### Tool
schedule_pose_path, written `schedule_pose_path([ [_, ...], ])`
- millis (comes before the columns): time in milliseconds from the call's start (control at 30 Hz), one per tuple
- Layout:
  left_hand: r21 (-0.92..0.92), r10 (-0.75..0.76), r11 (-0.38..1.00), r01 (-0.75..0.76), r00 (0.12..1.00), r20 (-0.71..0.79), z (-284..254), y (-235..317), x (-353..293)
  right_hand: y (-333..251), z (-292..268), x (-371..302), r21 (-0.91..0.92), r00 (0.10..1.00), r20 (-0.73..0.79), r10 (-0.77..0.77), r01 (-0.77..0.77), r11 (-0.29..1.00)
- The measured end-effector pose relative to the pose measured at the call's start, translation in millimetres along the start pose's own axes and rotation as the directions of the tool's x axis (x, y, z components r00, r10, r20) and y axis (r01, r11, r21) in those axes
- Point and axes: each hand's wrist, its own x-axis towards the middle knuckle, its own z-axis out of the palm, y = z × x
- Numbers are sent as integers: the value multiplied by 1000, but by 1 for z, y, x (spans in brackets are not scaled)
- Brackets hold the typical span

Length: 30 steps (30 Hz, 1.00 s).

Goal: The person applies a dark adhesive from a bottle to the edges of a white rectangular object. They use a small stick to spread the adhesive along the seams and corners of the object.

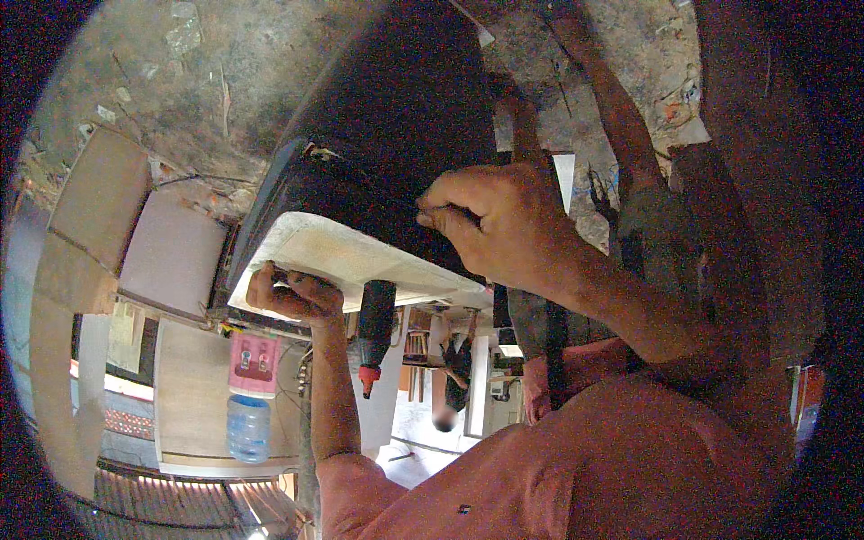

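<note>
R hand [504, 225] sits at the far right edge of a big black-covered padded panel w/ pale foam underside [360, 252], fingers [441, 216] pressed together, pinching the black covering where it wraps the edge. L hand [292, 292] is curled shut on the panel's near left corner, steadying it. Looks like the covering is being pulled taut over the foam; next move prob calls for firm tension plus a steady hold. Clear blue water bottle [248, 426] near left, under a pink dispenser [254, 363]; contents can't tell.
</note>
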Motion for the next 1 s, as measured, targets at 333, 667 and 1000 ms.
schedule_pose_path([
  [333,-36,6,999,-7,1000,-29,4,-3,-3,15,1,-17,-66,955,-240,-173,162,985],
  [667,-85,-21,996,15,998,-66,7,-2,-3,18,6,-21,-168,973,-136,-185,161,973],
  [1000,-54,-5,999,2,998,-56,5,-3,-4,7,6,-25,-271,965,-47,-257,235,933],
])
